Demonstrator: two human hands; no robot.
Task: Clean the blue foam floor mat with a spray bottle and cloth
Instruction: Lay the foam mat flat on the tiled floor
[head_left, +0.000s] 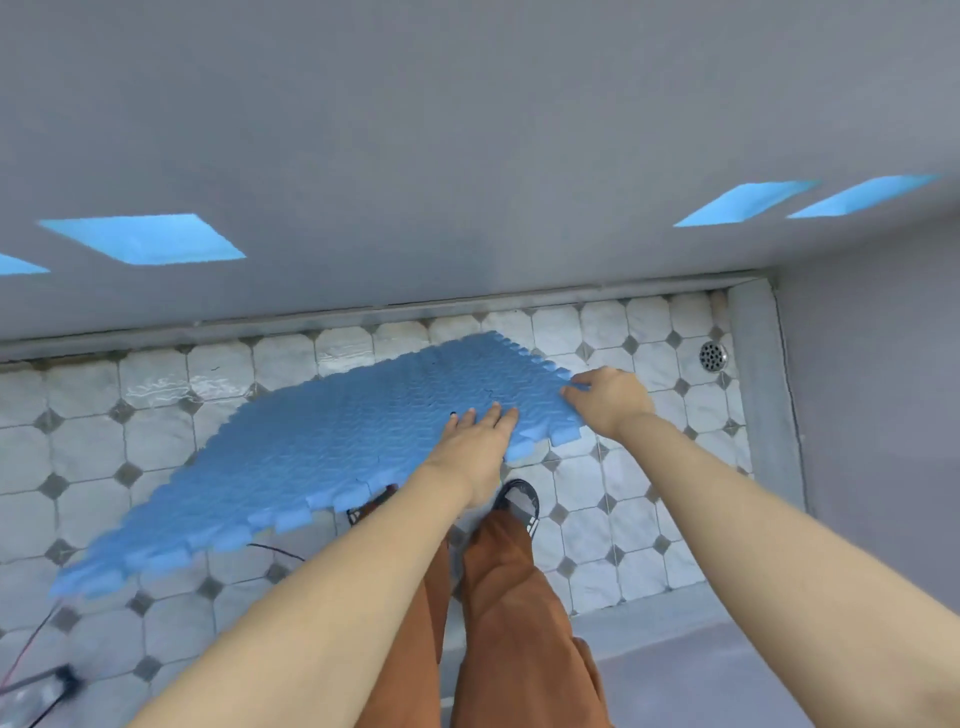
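While the blue foam mat (332, 447) is hanging in the air above the wet-looking tiled floor (613, 535), both hands are gripping only its near right corner: the left hand (475, 449) is lying flat with fingers spread along the edge, and the right hand (608, 397) is pinching the corner tab. Most of the mat is sagging unsupported to the left, so it is likely risking buckling, separating at its interlocking seams, or slipping free. Its low end is nearing thin cables (31, 649). No spray bottle or cloth is showing.
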